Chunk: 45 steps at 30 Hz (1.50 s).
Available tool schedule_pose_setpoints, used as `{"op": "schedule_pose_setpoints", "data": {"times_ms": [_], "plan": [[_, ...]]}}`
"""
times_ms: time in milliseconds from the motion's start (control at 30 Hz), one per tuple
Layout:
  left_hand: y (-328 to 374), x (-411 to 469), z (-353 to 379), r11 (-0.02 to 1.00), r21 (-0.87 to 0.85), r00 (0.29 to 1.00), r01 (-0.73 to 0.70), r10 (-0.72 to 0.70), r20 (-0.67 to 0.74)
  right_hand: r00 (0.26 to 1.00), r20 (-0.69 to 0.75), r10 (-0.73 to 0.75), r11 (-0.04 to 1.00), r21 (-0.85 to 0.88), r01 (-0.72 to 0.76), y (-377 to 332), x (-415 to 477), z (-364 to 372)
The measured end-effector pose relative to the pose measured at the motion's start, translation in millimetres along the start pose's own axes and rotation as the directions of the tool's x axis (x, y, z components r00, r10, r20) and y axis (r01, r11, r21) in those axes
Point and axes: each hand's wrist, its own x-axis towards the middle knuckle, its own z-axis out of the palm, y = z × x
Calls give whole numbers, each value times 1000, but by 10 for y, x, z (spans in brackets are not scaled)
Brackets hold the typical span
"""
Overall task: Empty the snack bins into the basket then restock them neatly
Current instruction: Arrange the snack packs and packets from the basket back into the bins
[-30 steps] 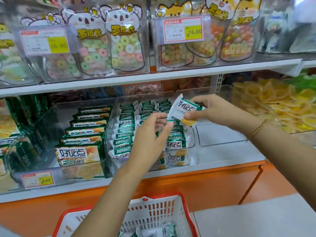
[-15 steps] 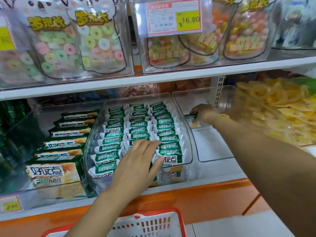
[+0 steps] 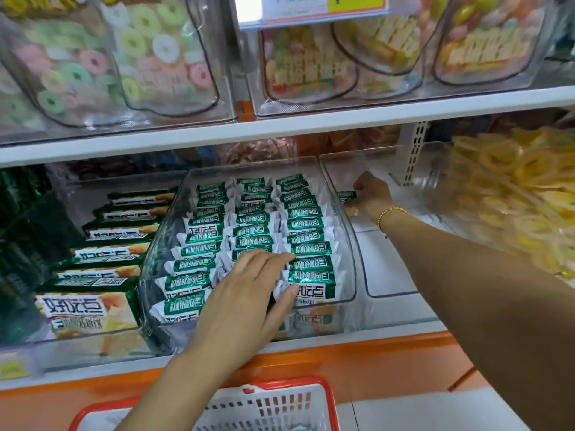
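**Left palm on the packet rows, right hand deep in the next bin**

Nearest, at the bottom edge, stands a white plastic mesh basket with a red rim (image 3: 280, 409), just below the orange shelf front (image 3: 342, 359). What lies inside it is too blurred to tell.

Above it the left hand (image 3: 249, 293) lies palm down on the front rows of small green-and-white foil snack packets (image 3: 255, 213). Its fingers are nearly straight and slightly spread, gripping nothing, and the thumb touches the front right packet. The packets fill a clear curved plastic bin (image 3: 347, 275) in three tidy columns, standing on edge.

To the left, a second clear bin holds larger green-and-cream biscuit boxes (image 3: 87, 309) in a single row. To the right, a third clear bin (image 3: 392, 275) shows its bare white floor. At its far left corner the right hand (image 3: 371, 194), with a gold bead bracelet (image 3: 390, 213) at the wrist, has its fingers curled round a single green packet (image 3: 348, 195), close against the bin wall.

Further right lies a heap of yellow ring snacks (image 3: 513, 197), blurred.

Above, on the white upper shelf (image 3: 280, 129), stand clear pouches of pastel ring candies (image 3: 140, 57) and a yellow-and-white price label (image 3: 311, 7).
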Motion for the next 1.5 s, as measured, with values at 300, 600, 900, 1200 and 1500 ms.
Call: {"op": "schedule_pose_setpoints", "data": {"times_ms": [300,600,900,1200,1500], "plan": [[-10,-31,7,1000,-22,999,22,-23,-29,998,54,26,996,-92,-20,-86,8,-55],[191,-287,-154,982,-164,980,94,-120,-161,999,47,-7,1000,26,5,-197,-464,-507],[319,-1185,72,969,-233,911,83,-169,-375,827,345,-443,881,336,332,-359,-2475,-1160],[-163,-2619,1021,551,-150,517,821,-607,604,347,916,-202,831,-27,556,-33,-3313,1163],[-358,-3015,1656,427,-14,308,904,-629,714,426,890,164,748,-393,535,397,-3349,2188]]}}
